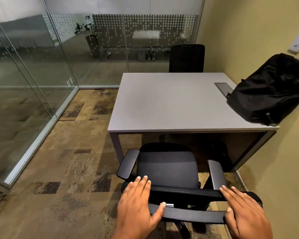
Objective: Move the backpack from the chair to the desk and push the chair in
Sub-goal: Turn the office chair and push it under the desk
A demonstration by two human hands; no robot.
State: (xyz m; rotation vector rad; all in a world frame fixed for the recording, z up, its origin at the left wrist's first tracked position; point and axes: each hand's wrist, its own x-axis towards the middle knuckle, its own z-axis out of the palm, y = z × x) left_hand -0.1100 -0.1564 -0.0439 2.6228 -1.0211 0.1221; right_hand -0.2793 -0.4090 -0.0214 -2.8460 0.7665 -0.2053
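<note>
The black backpack [269, 90] lies on the right side of the grey desk [162, 104], leaning against the yellow wall. A black office chair [169, 169] stands in front of the desk, its seat partly under the desk's front edge. My left hand [138, 206] lies over the left end of the chair's backrest top, fingers spread over it and thumb behind. My right hand [245, 211] holds the right end of the same backrest in the same way.
A second black chair [186, 57] stands at the desk's far side. A cable hatch [223, 87] is set in the desk top. Glass partitions [33, 75] close the room on the left and back; the yellow wall [273, 169] runs along the right. Carpet floor lies at left.
</note>
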